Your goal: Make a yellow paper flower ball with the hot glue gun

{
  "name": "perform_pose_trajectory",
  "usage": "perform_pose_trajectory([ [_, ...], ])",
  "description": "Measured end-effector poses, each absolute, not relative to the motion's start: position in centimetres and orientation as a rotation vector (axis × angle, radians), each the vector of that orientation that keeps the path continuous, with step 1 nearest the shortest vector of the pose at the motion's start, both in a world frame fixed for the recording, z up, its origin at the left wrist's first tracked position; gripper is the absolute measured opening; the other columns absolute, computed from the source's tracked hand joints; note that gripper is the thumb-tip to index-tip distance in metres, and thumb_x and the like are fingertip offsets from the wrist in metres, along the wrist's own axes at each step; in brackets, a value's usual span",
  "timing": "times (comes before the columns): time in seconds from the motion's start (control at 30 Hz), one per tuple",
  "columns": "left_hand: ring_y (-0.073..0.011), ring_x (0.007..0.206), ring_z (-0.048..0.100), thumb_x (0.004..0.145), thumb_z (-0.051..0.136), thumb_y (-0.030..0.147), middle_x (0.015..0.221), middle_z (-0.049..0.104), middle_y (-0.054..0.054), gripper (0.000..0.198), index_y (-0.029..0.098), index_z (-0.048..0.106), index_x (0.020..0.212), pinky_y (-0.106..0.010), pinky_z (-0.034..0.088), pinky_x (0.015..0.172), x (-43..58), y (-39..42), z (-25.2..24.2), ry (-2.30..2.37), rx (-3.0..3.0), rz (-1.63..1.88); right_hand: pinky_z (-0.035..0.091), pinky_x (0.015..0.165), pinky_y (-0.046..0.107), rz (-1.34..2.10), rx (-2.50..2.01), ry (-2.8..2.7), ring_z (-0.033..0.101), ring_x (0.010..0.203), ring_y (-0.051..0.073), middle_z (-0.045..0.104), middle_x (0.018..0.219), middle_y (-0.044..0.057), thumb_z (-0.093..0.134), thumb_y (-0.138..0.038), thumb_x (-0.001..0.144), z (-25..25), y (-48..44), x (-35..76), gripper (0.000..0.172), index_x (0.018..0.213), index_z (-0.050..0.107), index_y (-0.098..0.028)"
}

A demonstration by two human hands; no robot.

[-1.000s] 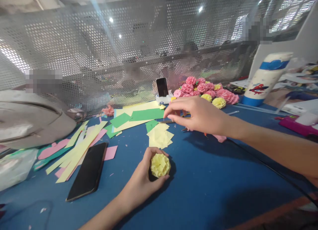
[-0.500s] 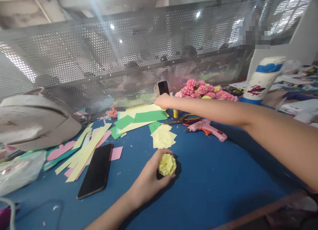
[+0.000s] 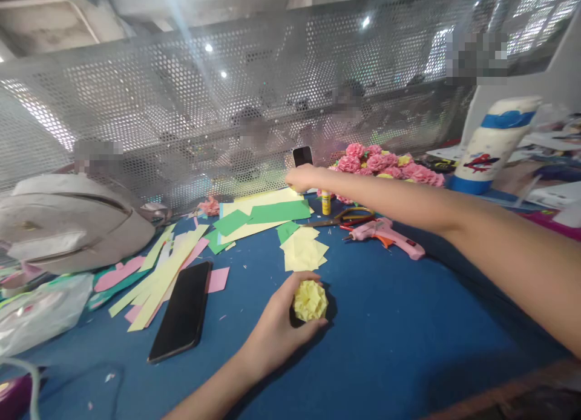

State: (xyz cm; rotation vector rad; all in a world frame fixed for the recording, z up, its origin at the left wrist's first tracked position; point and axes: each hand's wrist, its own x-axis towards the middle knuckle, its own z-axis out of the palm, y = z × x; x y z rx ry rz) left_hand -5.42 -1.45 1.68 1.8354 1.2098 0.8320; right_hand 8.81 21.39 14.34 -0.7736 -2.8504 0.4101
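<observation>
A yellow folded-paper flower (image 3: 310, 300) is held in my left hand (image 3: 284, 314), thumb and fingers curved around its sides, just over the blue table. My right hand (image 3: 303, 177) is stretched to the far side of the table, by a small upright phone (image 3: 302, 156) and over the back edge of the large pale yellow sheet (image 3: 272, 196). Its fingers point down and are mostly hidden, so I cannot make out what they touch. Several pale yellow paper pieces (image 3: 302, 250) lie beyond the flower. Green paper (image 3: 279, 212) rests on the large sheet.
Right of the paper are a glue stick (image 3: 325, 203), scissors (image 3: 349, 216) and a pink glue gun (image 3: 385, 236). Pink paper flowers (image 3: 385, 163) and a bottle (image 3: 497, 144) stand behind. Leftward lie a black phone (image 3: 181, 311), paper strips (image 3: 170, 275) and a bag (image 3: 68, 220).
The view has shifted slightly, so most things appear a little further right. My right hand stays at the far side, and my left hand still holds the yellow paper flower, turned slightly.
</observation>
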Motion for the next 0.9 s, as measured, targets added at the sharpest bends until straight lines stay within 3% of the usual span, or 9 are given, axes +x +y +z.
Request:
perform_pose_trajectory([
  [0.07, -0.0213, 0.109, 0.058, 0.079, 0.068, 0.015, 0.121, 0.060, -0.004, 0.051, 0.024, 0.047, 0.124, -0.033, 0.043, 0.098, -5.3, -1.3, 1.5, 1.210, 1.803, 0.848, 0.055, 0.078, 0.034, 0.464, -0.777, -2.856, 0.063, 0.091, 0.017, 0.063, 0.108, 0.007, 0.060, -0.032, 0.095, 15.0, 21.8, 8.1, 0.025, 0.113, 0.061, -0.013],
  [0.17, -0.0201, 0.106, 0.060, 0.080, 0.068, 0.016, 0.119, 0.061, -0.003, 0.054, 0.026, 0.043, 0.127, -0.032, 0.045, 0.096, -5.2, -1.1, 1.3, 1.189, 1.771, 0.871, 0.052, 0.072, 0.024, 0.630, -0.651, -2.863, 0.062, 0.087, 0.013, 0.066, 0.106, 0.007, 0.052, -0.020, 0.096, 14.7, 19.2, 10.1, 0.024, 0.117, 0.063, -0.016],
  [0.33, -0.0216, 0.109, 0.059, 0.078, 0.070, 0.016, 0.119, 0.062, -0.004, 0.051, 0.024, 0.043, 0.121, -0.032, 0.045, 0.095, -5.0, -0.9, 1.1, 1.175, 1.723, 0.890, 0.047, 0.064, 0.021, 1.250, -0.532, -2.631, 0.057, 0.074, 0.010, 0.063, 0.095, 0.006, 0.055, -0.030, 0.095, 12.8, 11.5, 15.1, 0.034, 0.124, 0.056, -0.013],
  [0.43, -0.0219, 0.105, 0.060, 0.078, 0.071, 0.019, 0.119, 0.062, -0.005, 0.050, 0.025, 0.044, 0.120, -0.032, 0.047, 0.091, -4.9, -1.0, 0.8, 1.155, 1.684, 0.902, 0.048, 0.069, 0.022, 1.481, -0.552, -2.483, 0.057, 0.076, 0.010, 0.063, 0.093, 0.004, 0.057, -0.029, 0.093, 12.0, 8.7, 16.1, 0.026, 0.114, 0.056, -0.012],
  [0.63, -0.0211, 0.102, 0.059, 0.079, 0.072, 0.021, 0.116, 0.060, -0.004, 0.044, 0.024, 0.050, 0.116, -0.033, 0.046, 0.093, -4.8, -0.9, 0.9, 1.188, 1.732, 0.906, 0.047, 0.072, 0.021, 1.371, -0.444, -2.274, 0.057, 0.084, 0.009, 0.062, 0.103, 0.005, 0.056, -0.023, 0.095, 12.9, 8.7, 15.6, 0.019, 0.111, 0.056, -0.014],
  [0.9, -0.0213, 0.099, 0.059, 0.078, 0.073, 0.025, 0.111, 0.061, -0.003, 0.047, 0.024, 0.049, 0.119, -0.034, 0.047, 0.090, -5.2, -0.9, 0.6, 1.231, 1.728, 0.926, 0.047, 0.079, 0.024, 1.406, -0.443, -2.432, 0.057, 0.086, 0.011, 0.063, 0.105, 0.004, 0.056, -0.027, 0.096, 12.0, 9.2, 14.4, 0.023, 0.114, 0.062, -0.015],
])
